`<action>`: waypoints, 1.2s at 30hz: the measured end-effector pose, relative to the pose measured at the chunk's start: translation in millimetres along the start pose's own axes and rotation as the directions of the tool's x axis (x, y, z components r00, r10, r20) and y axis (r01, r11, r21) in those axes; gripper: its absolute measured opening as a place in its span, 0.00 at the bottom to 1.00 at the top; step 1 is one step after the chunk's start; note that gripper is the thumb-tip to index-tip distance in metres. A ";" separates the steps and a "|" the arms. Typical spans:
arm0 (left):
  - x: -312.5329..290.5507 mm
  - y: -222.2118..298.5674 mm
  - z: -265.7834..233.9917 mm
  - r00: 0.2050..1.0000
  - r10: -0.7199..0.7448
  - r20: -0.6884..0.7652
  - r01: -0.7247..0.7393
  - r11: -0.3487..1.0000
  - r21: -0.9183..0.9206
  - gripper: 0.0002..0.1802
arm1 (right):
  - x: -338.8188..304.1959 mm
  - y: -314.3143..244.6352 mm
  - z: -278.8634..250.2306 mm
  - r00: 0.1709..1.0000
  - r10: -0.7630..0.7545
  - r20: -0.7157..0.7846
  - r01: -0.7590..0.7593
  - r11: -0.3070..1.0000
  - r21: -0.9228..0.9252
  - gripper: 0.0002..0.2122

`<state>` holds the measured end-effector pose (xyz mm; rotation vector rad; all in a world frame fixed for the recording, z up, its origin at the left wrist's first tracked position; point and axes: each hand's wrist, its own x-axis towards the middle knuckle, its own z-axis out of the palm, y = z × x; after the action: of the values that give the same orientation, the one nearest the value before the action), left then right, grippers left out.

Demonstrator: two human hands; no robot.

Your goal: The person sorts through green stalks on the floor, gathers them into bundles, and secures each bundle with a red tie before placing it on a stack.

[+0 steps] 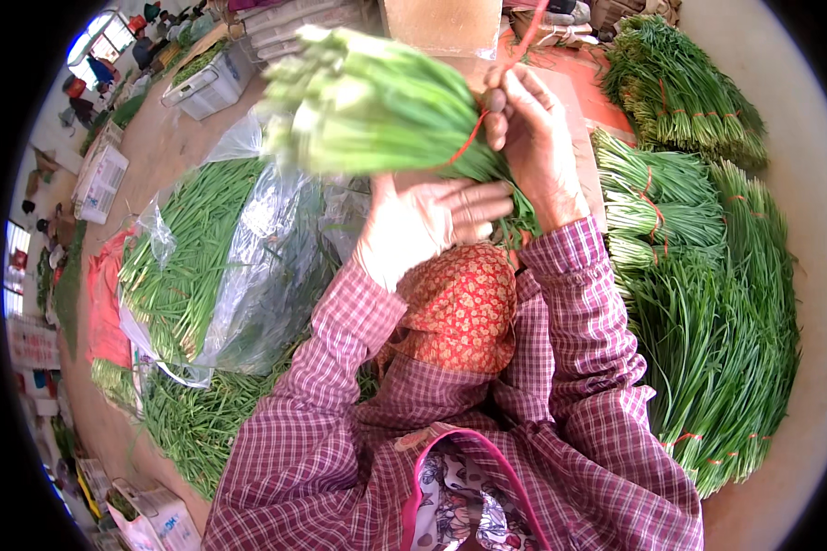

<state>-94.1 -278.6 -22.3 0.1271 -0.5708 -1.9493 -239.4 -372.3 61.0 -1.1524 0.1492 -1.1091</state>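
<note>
A thick bunch of garlic chives (381, 110) is raised in front of me, its pale ends at the left blurred by motion. Around its right part runs a red tie (470, 140). My right hand (533, 119) pinches the tie at the bunch's right end, and a red strand rises from the fingers. Under the bunch, my left hand (423, 220) has its fingers stretched out to the right, against or close to the leaves; contact is partly hidden. Loose chives (188, 266) lie in a clear plastic bag (271, 253) left of my left forearm.
Tied chive bunches (662, 211) are piled along the right by the wall, with another stack (685, 92) behind. A pale block (441, 26) stands straight ahead. White crates (209, 83) and people sit at the far left. Red patterned cloth (459, 303) covers my knee.
</note>
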 end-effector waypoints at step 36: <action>106.6 60.0 21.0 0.863 0.501 -0.073 -0.202 0.472 0.858 0.18 | 33.3 36.0 -93.3 0.981 -0.073 -0.180 0.064 0.997 -0.052 0.11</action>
<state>-98.5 -385.7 40.3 0.8523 -1.1727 -1.0486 -257.0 -459.2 4.1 -1.1027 0.2797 -1.2779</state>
